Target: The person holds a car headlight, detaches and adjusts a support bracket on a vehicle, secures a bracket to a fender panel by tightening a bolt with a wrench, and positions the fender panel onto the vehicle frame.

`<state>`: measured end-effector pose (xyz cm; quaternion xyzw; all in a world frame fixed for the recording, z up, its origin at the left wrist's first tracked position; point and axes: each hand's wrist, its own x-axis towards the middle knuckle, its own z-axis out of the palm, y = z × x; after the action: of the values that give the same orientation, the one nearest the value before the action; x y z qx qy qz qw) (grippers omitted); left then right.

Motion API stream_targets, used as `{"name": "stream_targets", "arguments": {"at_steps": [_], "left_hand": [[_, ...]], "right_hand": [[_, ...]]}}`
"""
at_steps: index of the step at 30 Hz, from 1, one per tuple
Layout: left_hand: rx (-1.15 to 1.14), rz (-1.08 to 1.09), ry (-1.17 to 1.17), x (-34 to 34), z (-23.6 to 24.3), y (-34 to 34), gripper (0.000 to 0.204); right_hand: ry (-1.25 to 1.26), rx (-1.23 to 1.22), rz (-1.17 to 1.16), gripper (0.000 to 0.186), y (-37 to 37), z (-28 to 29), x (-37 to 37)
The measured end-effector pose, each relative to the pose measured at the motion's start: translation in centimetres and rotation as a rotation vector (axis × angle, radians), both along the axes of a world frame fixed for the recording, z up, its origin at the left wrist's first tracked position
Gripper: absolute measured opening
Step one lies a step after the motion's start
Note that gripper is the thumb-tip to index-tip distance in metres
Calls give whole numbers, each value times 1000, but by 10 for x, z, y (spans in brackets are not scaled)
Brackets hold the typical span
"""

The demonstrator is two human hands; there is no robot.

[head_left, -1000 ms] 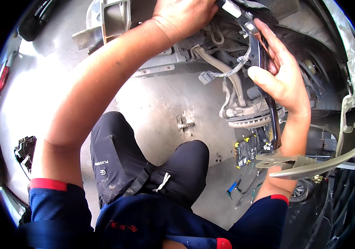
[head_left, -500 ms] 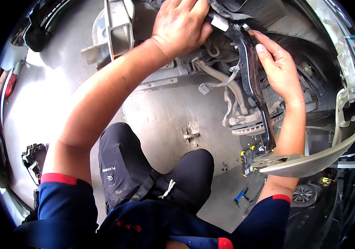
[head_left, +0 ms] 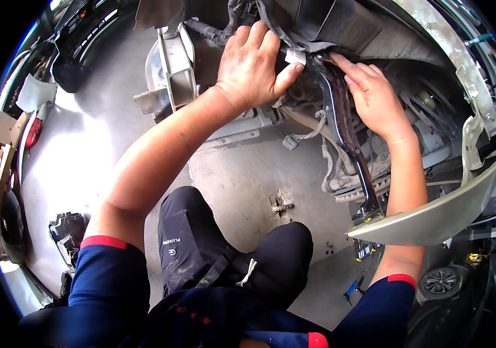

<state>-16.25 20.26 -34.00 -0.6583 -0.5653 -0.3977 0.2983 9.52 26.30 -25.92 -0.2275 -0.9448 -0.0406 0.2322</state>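
Pale curved body panel point(head_left: 433, 220), crossing above the right forearm. Left hand point(head_left: 251, 72): fingers slightly apart, thumb outstretched beside a white label point(head_left: 295, 56); grip cannot be told. Right hand point(head_left: 375, 101): index finger extended to the black metal bar's upper end, other fingers bent; grip cannot be told. Black metal bar point(head_left: 333, 113), one, slanting down between the forearms. Beyond: brake disc point(head_left: 364, 193), dusty; blue-handled tool point(head_left: 350, 290) on grey floor point(head_left: 242, 185).
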Motion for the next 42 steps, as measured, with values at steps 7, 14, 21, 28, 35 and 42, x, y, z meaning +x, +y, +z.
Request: {"name": "stream_targets", "arguments": {"at_steps": [7, 14, 21, 28, 35, 42], "left_hand": [[1, 1, 11, 5, 13, -10, 64], [9, -14, 27, 4, 14, -11, 65], [27, -15, 28, 7, 12, -9, 65], [8, 0, 31, 3, 10, -9, 64], [-18, 2, 35, 2, 10, -6, 65], [19, -2, 44, 4, 8, -4, 65]], "right_hand": [[-87, 207, -10, 54, 4, 18, 1], [-96, 235, -21, 58, -11, 16, 3], [-139, -2, -71, 52, -9, 22, 7], [-128, -126, -172, 46, -42, 27, -3], [-171, 212, -21, 51, -12, 25, -2], [-133, 59, -47, 54, -19, 26, 9]]}}
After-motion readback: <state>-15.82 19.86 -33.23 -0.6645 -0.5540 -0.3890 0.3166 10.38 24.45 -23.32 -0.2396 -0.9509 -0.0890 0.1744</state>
